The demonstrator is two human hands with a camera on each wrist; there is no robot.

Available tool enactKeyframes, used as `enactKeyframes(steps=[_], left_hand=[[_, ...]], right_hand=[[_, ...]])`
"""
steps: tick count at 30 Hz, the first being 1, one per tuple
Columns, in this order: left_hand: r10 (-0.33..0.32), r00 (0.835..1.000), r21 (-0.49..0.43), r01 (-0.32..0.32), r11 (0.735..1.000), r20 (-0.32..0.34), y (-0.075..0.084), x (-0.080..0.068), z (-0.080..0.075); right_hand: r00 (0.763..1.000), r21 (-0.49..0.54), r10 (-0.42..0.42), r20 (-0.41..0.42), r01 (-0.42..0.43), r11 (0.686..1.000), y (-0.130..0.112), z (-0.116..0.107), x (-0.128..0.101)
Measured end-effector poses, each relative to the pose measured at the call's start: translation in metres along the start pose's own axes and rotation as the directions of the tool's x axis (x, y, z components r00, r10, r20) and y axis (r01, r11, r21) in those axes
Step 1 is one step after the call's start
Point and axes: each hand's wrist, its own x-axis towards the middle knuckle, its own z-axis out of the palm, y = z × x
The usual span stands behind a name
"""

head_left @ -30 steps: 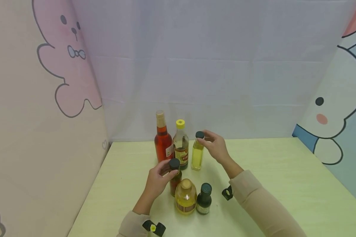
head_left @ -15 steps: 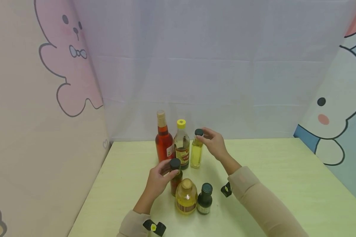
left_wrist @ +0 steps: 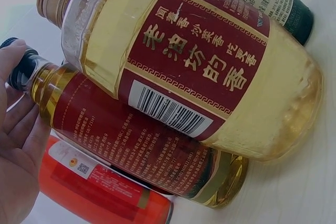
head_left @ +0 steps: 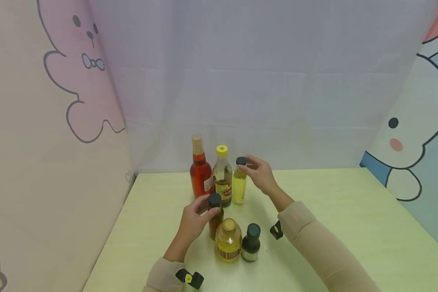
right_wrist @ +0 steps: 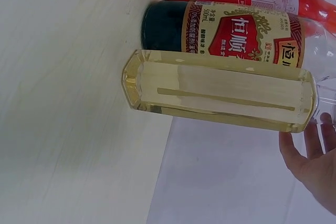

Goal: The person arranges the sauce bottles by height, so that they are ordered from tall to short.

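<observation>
My left hand (head_left: 192,222) pinches the black-capped neck of a small oil bottle (head_left: 216,229), whose maroon label (left_wrist: 115,124) shows in the left wrist view. Right in front of it stands a squat oil bottle (head_left: 228,248) with a gold cap. At the back, my right hand (head_left: 261,177) holds a slim, square bottle of pale yellow oil (head_left: 239,188) by the neck, just under its dark cap. In the right wrist view that slim bottle (right_wrist: 220,95) is upright along the side of a vinegar bottle (right_wrist: 231,32) and overlaps it.
A tall red bottle (head_left: 200,178) stands at the back left, left of the yellow-capped vinegar bottle. A small dark bottle (head_left: 250,247) is at the front right of the group. Behind the pale table (head_left: 336,211) hangs a white cloth (head_left: 263,101).
My right hand has moved the slim oil bottle left and slightly back, closer to the vinegar bottle. My left hand has kept its hold on the small oil bottle.
</observation>
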Motion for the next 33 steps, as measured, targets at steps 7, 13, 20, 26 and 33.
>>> enactKeyframes(steps=[7,13,20,26,33], left_hand=[[0.028,1.000,-0.014,-0.028,1.000,-0.011,0.000,0.000,-0.002],[0.022,1.000,-0.009,-0.022,1.000,-0.014,0.001,-0.001,-0.002],[0.024,1.000,-0.006,-0.024,1.000,-0.011,0.002,0.000,-0.001],[0.018,1.000,-0.010,-0.018,1.000,-0.011,0.004,0.000,0.001],[0.005,1.000,-0.017,-0.005,1.000,-0.012,0.004,-0.001,0.002]], right_hand=[[0.999,0.010,0.011,0.051,-0.011,1.000,-0.001,0.004,0.004],[0.998,-0.019,0.021,0.063,-0.020,1.000,-0.003,0.003,0.003],[0.998,-0.011,0.023,0.057,-0.023,1.000,-0.012,0.001,-0.003],[0.998,-0.033,0.025,0.062,-0.022,0.999,-0.021,-0.004,-0.010],[0.998,-0.001,0.018,0.067,-0.018,1.000,-0.022,-0.012,-0.016]])
